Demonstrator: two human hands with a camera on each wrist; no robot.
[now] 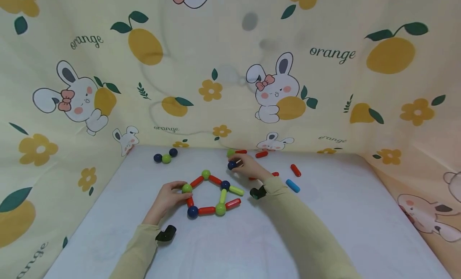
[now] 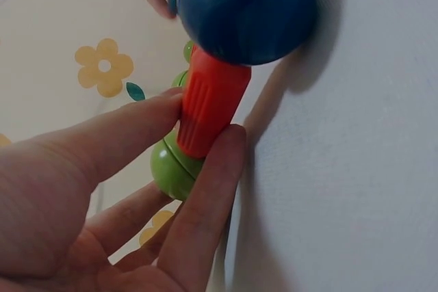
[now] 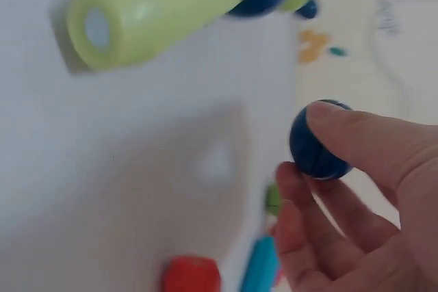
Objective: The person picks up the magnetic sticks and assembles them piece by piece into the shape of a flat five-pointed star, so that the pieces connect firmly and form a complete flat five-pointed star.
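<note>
A ring of rods and balls lies on the white table [image 1: 223,247]. Its left red rod [image 2: 211,100] is pinched between the thumb and a finger of my left hand [image 1: 168,198]. That rod joins a green ball [image 1: 187,188] to a dark blue ball [image 1: 192,212]. From the ring's right side stick out a yellow-green rod [image 1: 236,190] and a red rod [image 1: 233,203]. Beyond the ring, my right hand [image 1: 248,166] holds a loose dark blue ball [image 3: 316,145] between thumb and fingertips, above the table.
Two dark blue balls and a green ball [image 1: 166,159] sit together at the back left. Around the right hand lie a green ball [image 1: 231,152], several red rods [image 1: 295,170] and a blue rod [image 1: 293,185]. A printed cloth [image 1: 227,111] rises behind the table.
</note>
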